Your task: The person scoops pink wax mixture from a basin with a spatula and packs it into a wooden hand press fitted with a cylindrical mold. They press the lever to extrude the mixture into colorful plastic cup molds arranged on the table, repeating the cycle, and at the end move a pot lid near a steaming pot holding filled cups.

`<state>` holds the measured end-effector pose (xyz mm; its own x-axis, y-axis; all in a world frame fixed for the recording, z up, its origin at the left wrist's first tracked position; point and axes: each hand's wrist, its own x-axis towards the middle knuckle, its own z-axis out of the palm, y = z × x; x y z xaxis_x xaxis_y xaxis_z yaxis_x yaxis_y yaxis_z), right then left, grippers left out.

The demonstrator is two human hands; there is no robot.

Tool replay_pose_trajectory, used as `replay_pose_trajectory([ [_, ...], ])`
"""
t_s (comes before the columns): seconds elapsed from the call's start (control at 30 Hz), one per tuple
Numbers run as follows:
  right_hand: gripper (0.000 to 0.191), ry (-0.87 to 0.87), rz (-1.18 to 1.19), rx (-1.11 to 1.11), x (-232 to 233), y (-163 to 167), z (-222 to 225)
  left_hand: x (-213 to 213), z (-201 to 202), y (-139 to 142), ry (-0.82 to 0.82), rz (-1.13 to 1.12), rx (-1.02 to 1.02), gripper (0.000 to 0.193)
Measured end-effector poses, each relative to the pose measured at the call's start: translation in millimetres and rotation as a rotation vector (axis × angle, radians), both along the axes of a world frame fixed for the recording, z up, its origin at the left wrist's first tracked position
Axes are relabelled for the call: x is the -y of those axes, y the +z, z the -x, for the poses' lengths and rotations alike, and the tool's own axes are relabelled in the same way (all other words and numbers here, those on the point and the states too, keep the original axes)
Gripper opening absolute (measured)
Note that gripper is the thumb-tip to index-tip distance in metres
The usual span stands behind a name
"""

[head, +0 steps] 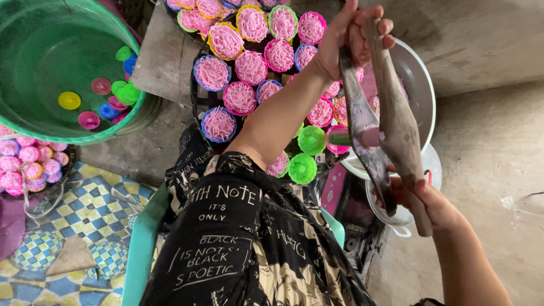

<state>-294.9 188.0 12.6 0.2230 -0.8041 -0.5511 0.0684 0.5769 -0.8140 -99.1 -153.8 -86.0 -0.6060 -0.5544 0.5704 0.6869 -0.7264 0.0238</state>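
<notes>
A long wooden two-handled press (391, 119), stained pink, is held over a white metal basin (422, 85); pink dough shows at its middle barrel. My left hand (348, 34) grips the far ends of the handles. My right hand (428, 204) grips the near ends. Under my left forearm lies a dark wire rack (195, 96) with several small round coloured mats heaped with pink noodle strands (251, 67). Two empty green mats (311, 140) sit at the rack's near edge, just left of the press.
A big green tub (34, 127) of water with floating coloured mats stands at the upper left. Below it is another tray of pink-filled mats (28, 164). I sit on a teal plastic chair (139, 249) above a checkered mat (85, 209). Bare concrete floor (493, 141) spreads to the right.
</notes>
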Motion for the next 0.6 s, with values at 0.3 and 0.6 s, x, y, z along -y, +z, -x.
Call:
replay_pose_trajectory([
  [0.3,0.077,-0.080,0.005,-0.277,-11,-2,25,-3,19,7,-0.082,-0.014,-0.041,0.058],
  [0.6,0.074,-0.148,0.028,-0.286,-16,-20,-5,-8,-3,-4,-0.044,-0.046,0.103,0.051],
])
